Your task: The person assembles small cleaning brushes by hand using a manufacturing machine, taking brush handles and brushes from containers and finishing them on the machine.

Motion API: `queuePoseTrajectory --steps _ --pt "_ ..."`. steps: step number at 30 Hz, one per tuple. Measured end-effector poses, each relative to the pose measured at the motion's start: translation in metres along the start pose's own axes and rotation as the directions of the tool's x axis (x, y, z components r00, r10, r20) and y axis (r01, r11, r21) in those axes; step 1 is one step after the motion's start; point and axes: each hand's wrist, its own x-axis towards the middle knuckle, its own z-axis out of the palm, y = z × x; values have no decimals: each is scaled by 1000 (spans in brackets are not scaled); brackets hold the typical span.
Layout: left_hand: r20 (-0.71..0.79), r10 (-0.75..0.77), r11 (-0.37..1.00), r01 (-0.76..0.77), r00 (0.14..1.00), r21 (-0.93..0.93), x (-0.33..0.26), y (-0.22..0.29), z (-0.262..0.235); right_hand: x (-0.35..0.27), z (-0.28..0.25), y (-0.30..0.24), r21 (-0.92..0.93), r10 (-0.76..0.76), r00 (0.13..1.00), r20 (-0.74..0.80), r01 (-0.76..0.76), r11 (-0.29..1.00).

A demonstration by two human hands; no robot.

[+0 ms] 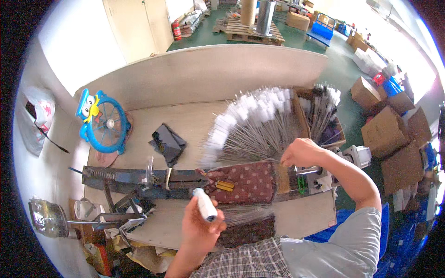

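My left hand (199, 227) is wrapped round a short white cylinder with a dark end (205, 206), held above the front of the bench. At the right my right hand (299, 152) has its fingertips pinched together, close to the stem ends of a fanned pile of white-tipped wire brushes (259, 118); whatever lies in that pinch is too small to make out. Between the hands a brown polka-dot cloth (248, 180) covers part of the bench, with a yellow-handled tool (225, 186) on it. Thin wire stems (245, 214) lie along its near side.
A long dark metal fixture (134, 180) with a spring crosses the left. Behind it are a black folded sheet (169, 141) and a blue fan (109, 123). A box of dark brushes (320, 109) and a small machine (315, 178) stand right. A low panel (208, 72) borders the back.
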Motion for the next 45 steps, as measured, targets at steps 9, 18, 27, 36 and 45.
queuePoseTrajectory --steps 9,18,27,36,45 --pt "-43 206 978 -208 978 -22 -8 1 8 -7 -4 -26 237 -208 971 -121 231 944" --pt "-191 293 956 -282 937 81 -2 -8 6 66 50 -127 201 -353 768 -535 522 829" --pt "25 579 -121 55 815 991 48 -16 -61 74 54 -150 132 -290 835 -468 390 911" --pt "29 551 532 -378 834 758 66 -38 -52 29 46 -128 -20 -377 617 -691 505 863" --pt "30 584 94 -105 811 990 69 -36 -63 55 122 -118 67 -324 646 -691 504 861"
